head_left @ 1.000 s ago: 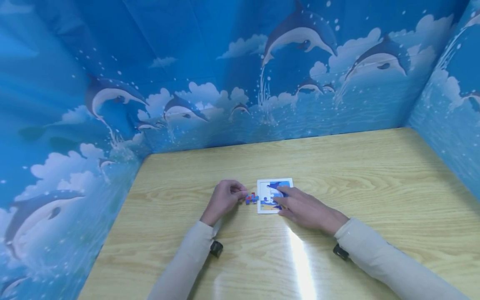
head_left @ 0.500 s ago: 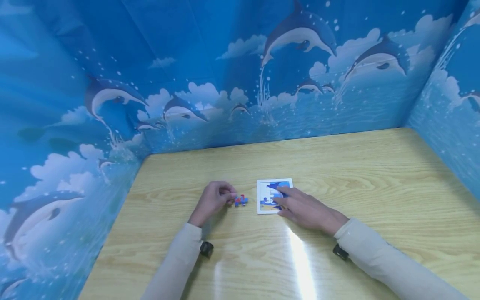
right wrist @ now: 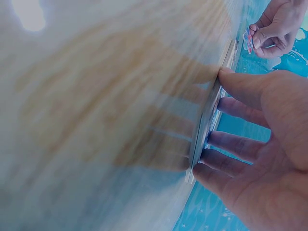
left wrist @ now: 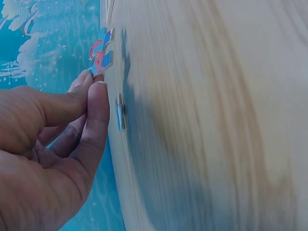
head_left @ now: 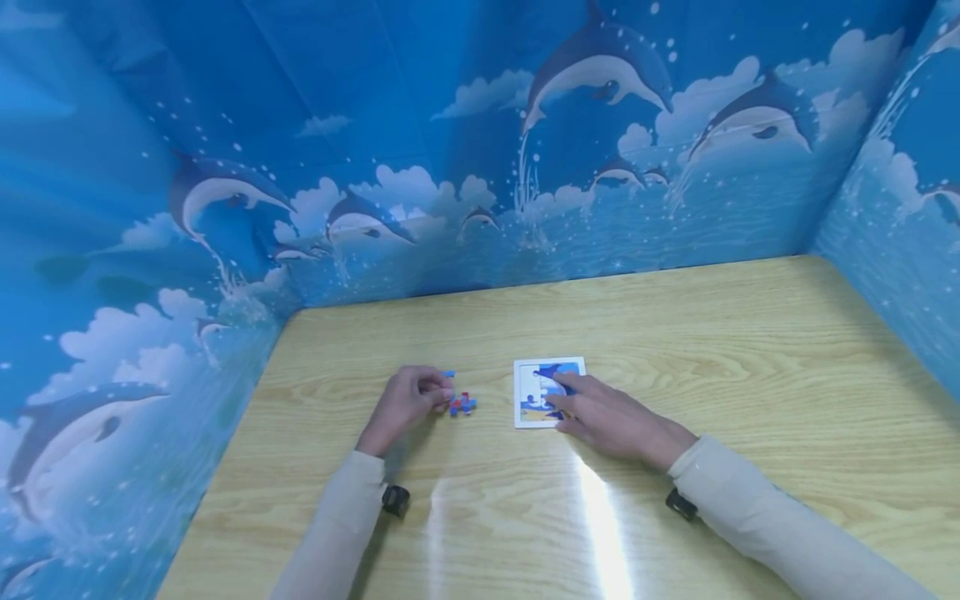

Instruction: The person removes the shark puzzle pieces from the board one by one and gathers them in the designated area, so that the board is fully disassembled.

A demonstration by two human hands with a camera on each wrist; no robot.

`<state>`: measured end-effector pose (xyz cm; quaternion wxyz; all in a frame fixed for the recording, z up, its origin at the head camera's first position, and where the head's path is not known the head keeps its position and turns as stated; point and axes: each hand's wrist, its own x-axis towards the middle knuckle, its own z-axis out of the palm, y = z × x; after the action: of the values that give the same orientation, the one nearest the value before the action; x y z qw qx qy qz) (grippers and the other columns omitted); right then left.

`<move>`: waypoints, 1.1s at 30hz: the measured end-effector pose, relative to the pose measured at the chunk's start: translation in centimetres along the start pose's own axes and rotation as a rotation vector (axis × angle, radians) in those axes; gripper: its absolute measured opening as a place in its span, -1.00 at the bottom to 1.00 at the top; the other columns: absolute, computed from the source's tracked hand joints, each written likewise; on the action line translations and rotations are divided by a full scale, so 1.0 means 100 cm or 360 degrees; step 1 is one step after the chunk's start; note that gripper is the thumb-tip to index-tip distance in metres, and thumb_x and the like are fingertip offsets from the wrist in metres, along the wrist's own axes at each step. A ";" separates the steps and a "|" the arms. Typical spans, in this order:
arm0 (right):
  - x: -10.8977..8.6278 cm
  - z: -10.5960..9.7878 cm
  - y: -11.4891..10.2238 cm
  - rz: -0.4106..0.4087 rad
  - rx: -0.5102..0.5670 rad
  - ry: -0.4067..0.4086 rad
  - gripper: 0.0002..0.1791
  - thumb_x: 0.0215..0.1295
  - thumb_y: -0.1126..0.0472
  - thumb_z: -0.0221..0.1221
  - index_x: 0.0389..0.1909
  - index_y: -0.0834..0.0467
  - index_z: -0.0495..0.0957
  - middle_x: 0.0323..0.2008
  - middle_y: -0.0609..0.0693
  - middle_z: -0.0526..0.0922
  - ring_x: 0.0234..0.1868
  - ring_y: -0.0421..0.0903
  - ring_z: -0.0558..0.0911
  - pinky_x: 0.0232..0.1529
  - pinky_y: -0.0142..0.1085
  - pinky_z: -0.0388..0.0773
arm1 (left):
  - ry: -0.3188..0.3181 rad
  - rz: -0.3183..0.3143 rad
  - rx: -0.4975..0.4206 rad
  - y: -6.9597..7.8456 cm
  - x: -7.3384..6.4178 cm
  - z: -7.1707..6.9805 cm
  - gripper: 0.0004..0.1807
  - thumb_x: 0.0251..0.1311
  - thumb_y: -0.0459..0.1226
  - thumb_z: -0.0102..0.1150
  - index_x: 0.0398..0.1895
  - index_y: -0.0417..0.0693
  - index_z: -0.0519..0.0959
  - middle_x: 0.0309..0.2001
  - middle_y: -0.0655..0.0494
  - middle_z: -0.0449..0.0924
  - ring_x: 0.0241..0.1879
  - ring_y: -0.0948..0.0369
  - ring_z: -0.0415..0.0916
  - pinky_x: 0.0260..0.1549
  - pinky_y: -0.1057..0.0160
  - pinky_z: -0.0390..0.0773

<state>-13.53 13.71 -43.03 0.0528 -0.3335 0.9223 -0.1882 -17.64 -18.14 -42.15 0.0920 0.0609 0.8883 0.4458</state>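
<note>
In the head view my left hand (head_left: 405, 406) pinches a blue and red jigsaw puzzle piece (head_left: 462, 404) between thumb and fingertips. The left wrist view shows this puzzle piece (left wrist: 102, 53) held just off the table, with its notched edge outward. My right hand (head_left: 611, 414) rests on a white-framed puzzle board (head_left: 528, 362) to the right. Its thumb touches the board's edge and its fairly straight fingers (right wrist: 236, 144) lie on the board. Dolphin pieces fill part of the board, and pale area shows at its left. The hand hides the lower right part.
Another blue puzzle piece (head_left: 450, 374) lies on the wooden table (head_left: 712, 350) just beyond my left fingers. Blue dolphin-printed sheets (head_left: 465, 150) stand along the table's back and sides. A dark wrist camera (head_left: 395, 500) sits under the left sleeve.
My left hand has moved left, away from the board, carrying the puzzle piece. A blue piece on the table has come into view behind it. My right hand has stayed put.
</note>
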 end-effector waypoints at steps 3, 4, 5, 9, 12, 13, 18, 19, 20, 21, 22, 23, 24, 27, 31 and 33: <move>0.000 0.000 0.000 0.0000 0.0001 0.0000 -0.50 0.42 0.13 0.25 0.26 0.32 0.52 0.41 0.38 0.30 0.39 0.30 0.36 0.33 0.12 0.36 | 0.0001 -0.0025 -0.0010 -0.002 -0.001 -0.004 -0.96 0.29 -0.41 0.30 -0.32 -0.21 0.68 -0.47 0.02 0.68 -0.44 0.10 0.63 -0.40 0.23 0.59; 0.000 0.000 0.000 0.0001 0.0003 -0.0001 -0.50 0.42 0.13 0.25 0.26 0.32 0.52 0.41 0.38 0.30 0.39 0.30 0.36 0.33 0.12 0.36 | 0.0002 -0.0040 -0.0011 -0.003 -0.001 -0.005 -0.97 0.29 -0.41 0.30 -0.32 -0.21 0.68 -0.46 0.01 0.68 -0.43 0.10 0.63 -0.40 0.23 0.60; 0.000 0.000 0.000 0.0003 0.0003 -0.0004 -0.51 0.43 0.13 0.24 0.26 0.32 0.52 0.41 0.38 0.30 0.39 0.30 0.36 0.33 0.12 0.36 | 0.0007 -0.0048 -0.0009 -0.003 -0.001 -0.007 -0.97 0.28 -0.42 0.30 -0.32 -0.22 0.68 -0.46 0.01 0.68 -0.43 0.11 0.63 -0.39 0.23 0.61; 0.000 0.000 0.000 0.0018 0.0007 -0.0014 -0.50 0.43 0.12 0.24 0.27 0.31 0.51 0.42 0.37 0.29 0.40 0.29 0.35 0.33 0.12 0.36 | 0.0023 -0.0088 -0.0027 -0.005 -0.002 -0.011 -0.98 0.26 -0.44 0.30 -0.29 -0.26 0.68 -0.44 0.00 0.69 -0.42 0.12 0.64 -0.36 0.18 0.66; 0.000 -0.001 0.000 0.0025 0.0003 -0.0018 -0.50 0.43 0.12 0.24 0.27 0.31 0.51 0.42 0.37 0.29 0.40 0.29 0.35 0.33 0.13 0.36 | 0.0027 -0.0106 -0.0036 -0.007 -0.002 -0.015 -0.97 0.27 -0.45 0.30 -0.28 -0.26 0.69 -0.43 -0.02 0.69 -0.41 0.11 0.64 -0.34 0.16 0.67; 0.000 -0.001 0.000 0.0026 0.0002 -0.0020 -0.50 0.43 0.12 0.24 0.27 0.30 0.51 0.42 0.37 0.29 0.40 0.29 0.35 0.34 0.13 0.35 | 0.0025 -0.0110 -0.0036 -0.009 -0.002 -0.016 -0.97 0.26 -0.45 0.30 -0.27 -0.26 0.69 -0.42 -0.02 0.70 -0.41 0.11 0.64 -0.33 0.16 0.67; 0.000 -0.001 0.000 0.0024 0.0001 -0.0015 -0.50 0.42 0.12 0.25 0.27 0.30 0.52 0.42 0.37 0.29 0.39 0.29 0.36 0.33 0.13 0.36 | 0.0001 -0.0126 -0.0008 -0.012 -0.002 -0.022 -0.94 0.26 -0.46 0.29 -0.23 -0.28 0.69 -0.40 -0.04 0.70 -0.39 0.10 0.64 -0.32 0.17 0.67; 0.000 -0.001 0.000 0.0023 0.0001 -0.0013 -0.50 0.42 0.13 0.25 0.27 0.30 0.52 0.42 0.37 0.29 0.39 0.29 0.36 0.33 0.12 0.36 | -0.0002 -0.0143 -0.0001 -0.012 -0.002 -0.023 -0.94 0.26 -0.46 0.29 -0.23 -0.28 0.69 -0.40 -0.04 0.70 -0.39 0.10 0.64 -0.32 0.18 0.67; 0.000 -0.002 0.000 0.0021 -0.0001 -0.0011 -0.50 0.42 0.13 0.25 0.26 0.31 0.52 0.41 0.37 0.30 0.38 0.29 0.37 0.33 0.12 0.37 | -0.0004 -0.0163 0.0012 -0.012 -0.002 -0.024 -0.94 0.25 -0.45 0.29 -0.23 -0.27 0.69 -0.40 -0.04 0.70 -0.38 0.10 0.64 -0.32 0.18 0.66; 0.000 -0.002 0.000 0.0017 -0.0004 -0.0008 -0.50 0.42 0.13 0.25 0.26 0.31 0.52 0.41 0.37 0.30 0.38 0.29 0.37 0.32 0.11 0.38 | -0.0005 -0.0180 0.0028 -0.012 -0.002 -0.024 -0.93 0.25 -0.45 0.29 -0.23 -0.26 0.69 -0.40 -0.03 0.69 -0.38 0.11 0.63 -0.33 0.19 0.66; 0.000 -0.002 0.000 0.0013 -0.0007 -0.0005 -0.50 0.41 0.13 0.26 0.26 0.31 0.52 0.41 0.37 0.30 0.38 0.28 0.38 0.32 0.11 0.38 | -0.0007 -0.0202 0.0040 -0.012 -0.002 -0.025 -0.93 0.26 -0.44 0.29 -0.23 -0.24 0.69 -0.39 -0.02 0.69 -0.38 0.11 0.63 -0.32 0.19 0.65; 0.000 -0.002 0.000 0.0009 -0.0011 -0.0002 -0.50 0.41 0.13 0.26 0.26 0.31 0.52 0.40 0.38 0.31 0.37 0.28 0.38 0.32 0.11 0.39 | -0.0007 -0.0226 0.0051 -0.012 -0.001 -0.026 -0.93 0.25 -0.44 0.30 -0.23 -0.23 0.69 -0.40 -0.01 0.69 -0.38 0.12 0.63 -0.32 0.19 0.65; 0.000 -0.002 0.000 0.0004 -0.0014 0.0001 -0.50 0.41 0.13 0.26 0.25 0.32 0.52 0.40 0.38 0.31 0.37 0.28 0.38 0.32 0.11 0.39 | -0.0010 -0.0238 0.0059 -0.012 -0.001 -0.026 -0.93 0.24 -0.44 0.30 -0.23 -0.23 0.68 -0.40 -0.01 0.68 -0.38 0.12 0.63 -0.31 0.19 0.65; 0.001 -0.002 0.001 -0.0006 -0.0015 0.0007 -0.50 0.41 0.13 0.26 0.25 0.33 0.52 0.40 0.39 0.31 0.37 0.29 0.38 0.32 0.11 0.39 | -0.0020 -0.0247 0.0065 -0.012 -0.001 -0.027 -0.93 0.23 -0.46 0.30 -0.24 -0.25 0.68 -0.41 -0.02 0.68 -0.39 0.12 0.62 -0.30 0.18 0.64; 0.000 -0.002 0.001 -0.0005 -0.0004 0.0006 -0.50 0.41 0.14 0.25 0.25 0.33 0.52 0.40 0.39 0.30 0.38 0.30 0.37 0.33 0.12 0.37 | -0.0025 -0.0241 0.0047 -0.012 0.000 -0.027 -0.93 0.22 -0.48 0.30 -0.25 -0.27 0.67 -0.43 -0.03 0.68 -0.40 0.12 0.62 -0.30 0.19 0.64; 0.000 -0.002 0.001 0.0000 0.0002 0.0003 -0.50 0.41 0.14 0.25 0.26 0.32 0.52 0.41 0.38 0.30 0.38 0.30 0.36 0.33 0.13 0.36 | -0.0022 -0.0240 0.0049 -0.012 0.001 -0.027 -0.94 0.21 -0.48 0.31 -0.26 -0.27 0.67 -0.43 -0.03 0.67 -0.40 0.13 0.62 -0.31 0.20 0.64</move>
<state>-13.65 13.82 -42.88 0.0521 -0.3332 0.9223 -0.1890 -18.33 -20.92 -41.59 0.1304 -0.0016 0.8965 0.4234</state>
